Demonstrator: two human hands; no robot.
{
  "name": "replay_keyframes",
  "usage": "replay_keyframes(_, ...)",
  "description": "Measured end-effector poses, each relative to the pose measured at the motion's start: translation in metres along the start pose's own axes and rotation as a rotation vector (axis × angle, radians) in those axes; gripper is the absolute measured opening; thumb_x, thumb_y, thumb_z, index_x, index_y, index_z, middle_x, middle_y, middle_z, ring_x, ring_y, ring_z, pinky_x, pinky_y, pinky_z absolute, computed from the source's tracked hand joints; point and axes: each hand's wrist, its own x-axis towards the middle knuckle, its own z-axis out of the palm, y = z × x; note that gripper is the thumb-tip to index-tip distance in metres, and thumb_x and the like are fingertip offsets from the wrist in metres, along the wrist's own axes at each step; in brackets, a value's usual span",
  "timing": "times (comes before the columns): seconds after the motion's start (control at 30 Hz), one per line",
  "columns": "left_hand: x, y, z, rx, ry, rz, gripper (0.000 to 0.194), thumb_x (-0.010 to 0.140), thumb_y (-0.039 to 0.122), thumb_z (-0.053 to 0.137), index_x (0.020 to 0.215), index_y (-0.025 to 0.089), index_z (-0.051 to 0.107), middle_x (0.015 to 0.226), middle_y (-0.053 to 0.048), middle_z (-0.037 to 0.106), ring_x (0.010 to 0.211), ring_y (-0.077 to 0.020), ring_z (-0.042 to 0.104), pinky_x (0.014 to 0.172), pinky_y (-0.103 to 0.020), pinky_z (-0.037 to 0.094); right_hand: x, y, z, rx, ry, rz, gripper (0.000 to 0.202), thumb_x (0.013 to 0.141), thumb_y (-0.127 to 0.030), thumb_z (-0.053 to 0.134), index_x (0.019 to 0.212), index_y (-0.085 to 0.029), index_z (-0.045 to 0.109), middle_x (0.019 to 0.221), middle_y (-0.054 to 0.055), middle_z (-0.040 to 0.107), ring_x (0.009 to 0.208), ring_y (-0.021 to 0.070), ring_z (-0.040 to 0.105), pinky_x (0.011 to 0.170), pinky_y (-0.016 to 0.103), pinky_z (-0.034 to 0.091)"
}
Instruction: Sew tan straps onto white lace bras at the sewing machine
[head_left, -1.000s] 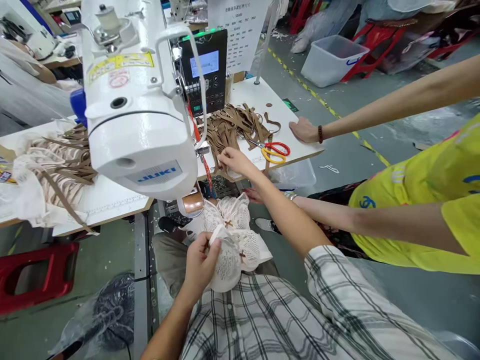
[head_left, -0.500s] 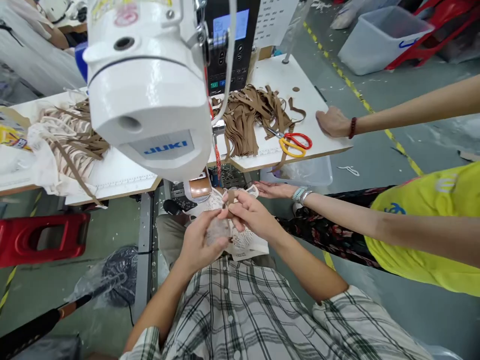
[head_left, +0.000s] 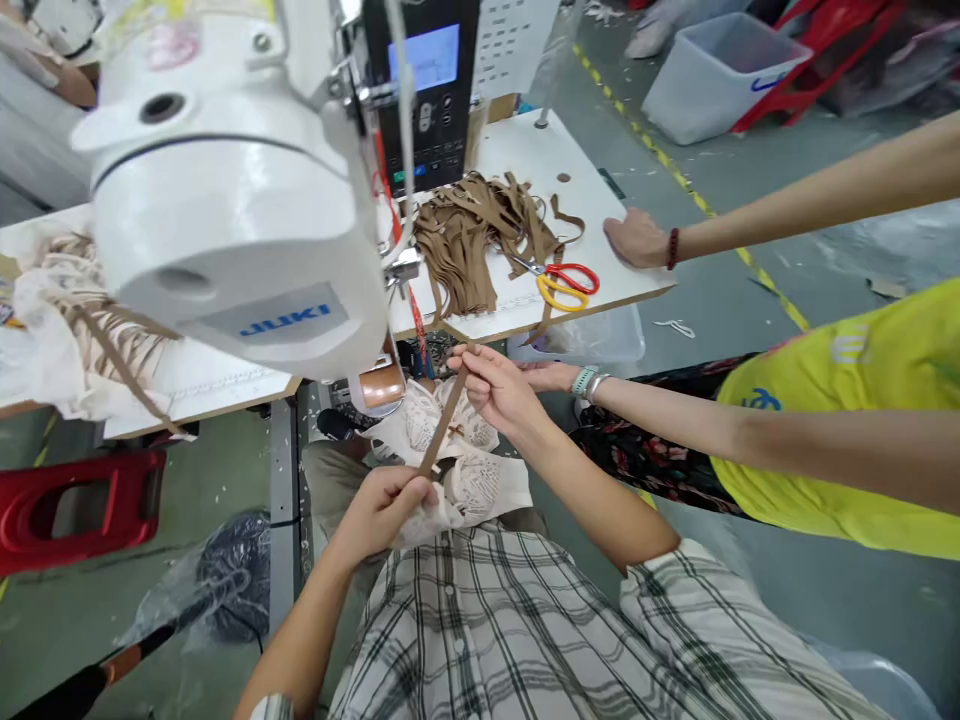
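A brown strap runs slantwise between my two hands, drawn out straight. My left hand pinches its lower end between thumb and fingers. The upper end is gripped by my right hand, fingers closed. Beneath the strap a cream lace bra with a small brown bow lies over my lap. Part of it is hidden by my left hand. Just beyond, at the upper left, is the head of a white sewing machine. Its needle area cannot be made out.
A co-worker's hand rests on the white table; their other hand is beside my right hand. Brown straps and red-and-yellow scissors lie on the table. More cream garments are at left, above a red stool.
My hands have moved apart, the left down and the right up, stretching out the brown strap that was bunched between them. More of the bra shows. The camera view has shifted slightly.
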Motion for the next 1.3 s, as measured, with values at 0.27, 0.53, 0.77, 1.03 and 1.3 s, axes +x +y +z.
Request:
replay_keyframes(0.27,-0.014,-0.024,-0.006,0.148,0.455,-0.124,0.035,0.098,0.044,0.049,0.106,0.018,0.071,0.107,-0.009,0.074,0.103,-0.0231,0.066,0.090,-0.032,0.048,-0.010,-0.016,-0.010,-0.096,-0.060,-0.027,0.029,0.078,-0.037,0.074,0.094,-0.018,0.059,0.083,0.002,0.075,0.044,0.0012,0.037,0.039,0.015,0.026)
replay_keyframes(0.53,0.013,-0.005,0.005,0.120,0.298,0.282,0.067,0.093,0.067,0.041,0.133,0.016,0.059,0.131,-0.016,0.064,0.121,-0.0290,0.059,0.103,-0.040,0.044,-0.070,0.005,0.027,-0.367,-0.422,0.162,0.020,0.098,-0.043,0.048,0.102,-0.024,0.042,0.077,-0.002,0.073,0.032,0.0014,0.034,0.035,0.017,0.018)
replay_keyframes(0.77,0.019,-0.005,0.022,0.161,0.016,0.023,0.046,0.100,0.044,0.042,0.072,0.015,0.065,0.064,0.000,0.062,0.060,-0.0126,0.055,0.061,-0.023,0.041,-0.032,0.010,0.008,-0.106,-0.188,0.134,0.025,0.087,-0.039,0.066,0.090,-0.019,0.052,0.084,-0.001,0.070,0.039,-0.0007,0.028,0.038,0.018,0.017)
replay_keyframes(1.03,0.028,-0.014,0.019,0.121,-0.003,-0.082,0.050,0.098,0.051,0.042,0.073,0.016,0.066,0.066,-0.004,0.066,0.066,-0.0183,0.062,0.066,-0.027,0.048,0.005,-0.017,-0.042,-0.114,0.086,-0.137,0.045,0.075,-0.057,0.072,0.093,-0.019,0.057,0.069,-0.006,0.058,0.041,0.0010,0.029,0.041,0.020,0.014)
replay_keyframes(1.3,0.051,0.009,0.020,0.485,0.386,0.055,0.034,0.097,0.038,0.048,0.110,0.017,0.072,0.094,-0.008,0.076,0.078,-0.0185,0.068,0.071,-0.027,0.050,-0.024,-0.031,-0.055,-0.881,-0.039,-0.265,0.044,0.095,-0.054,0.050,0.098,-0.015,0.070,0.063,-0.001,0.056,0.061,0.0115,0.049,0.058,0.025,0.034)
